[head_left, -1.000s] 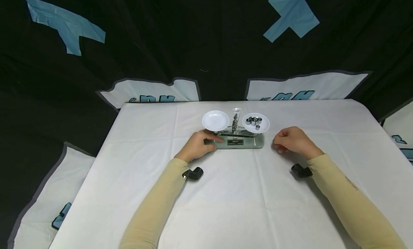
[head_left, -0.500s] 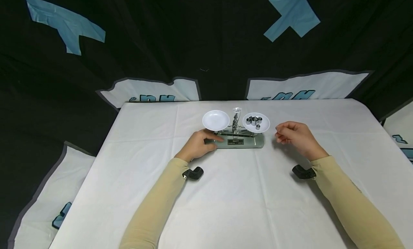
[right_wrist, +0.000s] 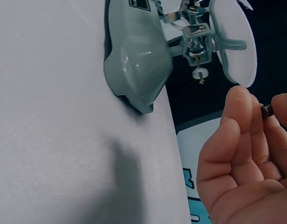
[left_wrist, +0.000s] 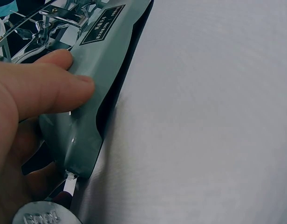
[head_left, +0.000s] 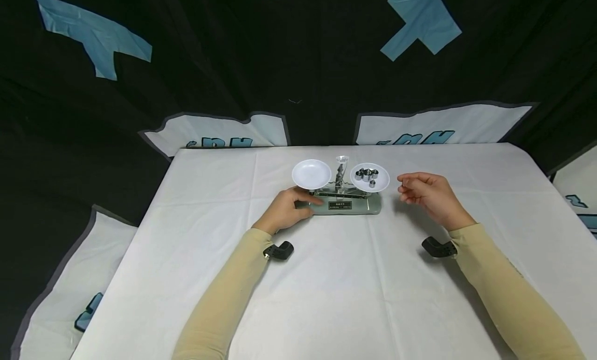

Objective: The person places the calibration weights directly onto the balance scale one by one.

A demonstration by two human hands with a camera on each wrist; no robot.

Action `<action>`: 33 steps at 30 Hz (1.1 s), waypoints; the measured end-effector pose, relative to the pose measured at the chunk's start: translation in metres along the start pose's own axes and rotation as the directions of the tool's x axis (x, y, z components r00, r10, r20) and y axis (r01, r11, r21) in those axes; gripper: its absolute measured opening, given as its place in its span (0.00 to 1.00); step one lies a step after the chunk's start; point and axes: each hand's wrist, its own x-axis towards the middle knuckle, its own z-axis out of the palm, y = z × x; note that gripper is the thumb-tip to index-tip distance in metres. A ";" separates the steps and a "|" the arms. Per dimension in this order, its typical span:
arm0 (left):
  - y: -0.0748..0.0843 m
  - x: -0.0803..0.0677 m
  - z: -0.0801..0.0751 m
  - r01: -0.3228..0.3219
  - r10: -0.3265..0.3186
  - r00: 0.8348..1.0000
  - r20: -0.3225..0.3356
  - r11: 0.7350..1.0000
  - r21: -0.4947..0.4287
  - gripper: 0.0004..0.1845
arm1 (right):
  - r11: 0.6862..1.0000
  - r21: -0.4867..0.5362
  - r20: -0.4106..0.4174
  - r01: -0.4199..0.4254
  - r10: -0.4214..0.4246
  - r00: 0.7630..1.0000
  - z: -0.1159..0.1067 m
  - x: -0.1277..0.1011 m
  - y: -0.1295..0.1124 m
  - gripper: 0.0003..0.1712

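A balance scale with a grey-green base [head_left: 370,205] stands at the far middle of the table in the head view. My left hand [head_left: 285,211] holds its left end. In the left wrist view the thumb [left_wrist: 59,93] lies on the base [left_wrist: 80,135], with other fingers around the end. The left pan [head_left: 311,173] is bare. Several shiny metal weights [head_left: 367,174] sit on the right pan [head_left: 383,181]. Just right of that pan, my right hand [head_left: 430,197] is raised and apart from it. In the right wrist view it pinches a small dark metal piece [right_wrist: 267,111].
A white cloth [head_left: 326,292] covers the table. Its far edge runs just behind the scale, with a black curtain [head_left: 298,80] beyond. In the left wrist view, a round metal disc [left_wrist: 45,214] with raised lettering shows at the bottom.
My right hand has lifted and moved slightly away, rising beside the right pan, then nearly stopped. The left hand and the scale have stayed in place.
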 end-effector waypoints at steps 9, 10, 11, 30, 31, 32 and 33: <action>-0.002 0.002 0.000 -0.003 0.003 1.000 0.009 1.000 0.018 0.16 | 0.999 0.040 0.023 0.003 -0.004 1.000 -0.001 0.000 -0.011 0.09; -0.002 0.002 0.000 -0.005 0.004 1.000 0.008 1.000 0.019 0.16 | 0.999 0.048 0.025 0.002 -0.004 1.000 -0.001 0.000 -0.012 0.09; -0.002 0.002 0.000 -0.005 0.004 1.000 0.009 1.000 0.018 0.16 | 0.999 0.048 0.025 0.005 -0.006 1.000 0.000 0.001 -0.014 0.09; -0.001 0.002 0.001 0.011 -0.011 1.000 0.009 1.000 0.002 0.16 | 0.976 -0.173 -0.035 0.131 -0.139 0.990 0.009 0.003 -0.031 0.15; -0.001 0.001 0.001 0.010 -0.010 1.000 0.007 1.000 0.002 0.16 | 0.974 -0.185 -0.038 0.132 -0.142 0.989 0.010 0.003 -0.032 0.16; -0.001 0.001 0.000 0.009 -0.009 1.000 0.006 1.000 0.001 0.16 | 0.971 -0.197 -0.041 0.133 -0.144 0.989 0.011 0.003 -0.032 0.16; -0.001 0.001 0.000 0.010 -0.010 1.000 0.005 1.000 0.001 0.17 | 0.969 -0.209 -0.042 0.134 -0.145 0.988 0.012 0.003 -0.033 0.17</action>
